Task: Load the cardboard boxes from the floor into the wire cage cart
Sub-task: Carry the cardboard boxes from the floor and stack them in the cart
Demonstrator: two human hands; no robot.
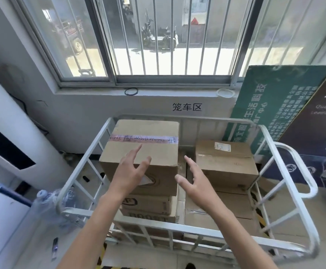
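A white wire cage cart stands below the window and holds several cardboard boxes. The top left box has a strip of printed tape across its lid and rests on a printed box. To its right sits a lower box with a white label, on top of other boxes. My left hand hovers open over the near edge of the taped box, fingers spread. My right hand is open too, in the gap between the two top boxes, holding nothing.
A white cylindrical unit stands at the left. Plastic bottles lie beside the cart's left corner. A green sign and a dark sign lean against the wall at the right. The barred window is behind the cart.
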